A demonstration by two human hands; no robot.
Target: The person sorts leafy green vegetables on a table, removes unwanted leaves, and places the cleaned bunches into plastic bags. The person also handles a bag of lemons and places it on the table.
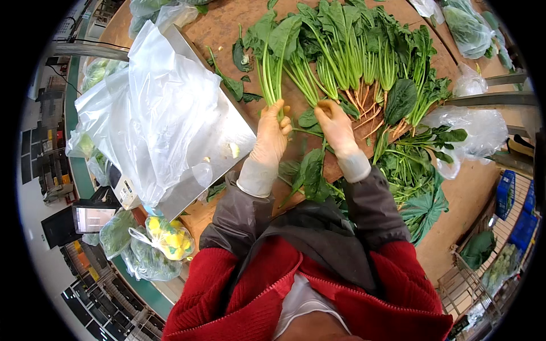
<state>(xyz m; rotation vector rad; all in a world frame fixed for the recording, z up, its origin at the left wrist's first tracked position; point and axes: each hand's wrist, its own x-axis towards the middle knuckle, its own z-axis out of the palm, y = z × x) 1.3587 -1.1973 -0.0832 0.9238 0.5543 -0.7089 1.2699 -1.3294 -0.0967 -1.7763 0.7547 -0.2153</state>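
My left hand (pixel 275 125), in a thin pale glove, is closed around the lower stems of a few upright spinach plants (pixel 269 64), leaves pointing away from me. My right hand (pixel 333 121), gloved too, has its fingers curled at the root end of another spinach bunch (pixel 303 79); whether it grips that bunch cannot be told. A wide row of spinach (pixel 349 51) with pinkish roots lies beyond and right of my right hand. Loose spinach leaves (pixel 313 170) lie between my forearms.
Clear plastic bags (pixel 166 98) cover a metal tray (pixel 243 136) at left. A green bag of leafy trimmings (pixel 426 204) is beside my right sleeve. Bagged yellow produce (pixel 170 238) sits lower left, bagged greens (pixel 467 32) upper right. A wire cart (pixel 469 281) stands lower right.
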